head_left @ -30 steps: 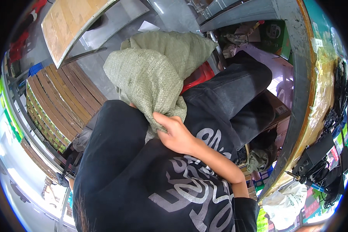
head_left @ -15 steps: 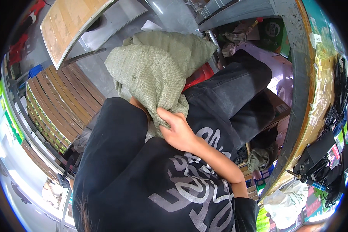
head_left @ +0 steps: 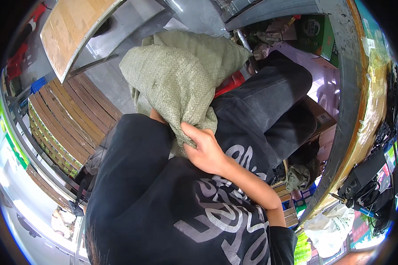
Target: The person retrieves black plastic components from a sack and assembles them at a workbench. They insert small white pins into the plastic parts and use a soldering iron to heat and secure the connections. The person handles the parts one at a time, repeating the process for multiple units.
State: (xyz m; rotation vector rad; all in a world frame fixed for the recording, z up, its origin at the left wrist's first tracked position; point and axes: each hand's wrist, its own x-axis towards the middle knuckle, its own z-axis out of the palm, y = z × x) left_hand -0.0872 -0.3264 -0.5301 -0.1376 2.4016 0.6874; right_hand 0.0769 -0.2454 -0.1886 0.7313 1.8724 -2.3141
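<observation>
A greenish-grey woven sack lies bunched between and beyond my knees, its gathered end drawn toward me. My right hand is closed on that gathered end, with the thumb lying along the top of the cloth. Of my left hand only a strip of skin shows beside my left knee. The sack and the knee cover the rest, so its fingers are hidden. Part of a red object shows under the sack's right side, next to my right thigh.
Stacked brown flat packs stand at the left. A wooden board juts in at the upper left. On the right runs a grey-edged bench with black cables and a white plastic bag. A green box sits under it.
The view has shifted slightly. My right hand keeps its hold on the sack in nearly the same place, and the sack's shape is almost unchanged.
</observation>
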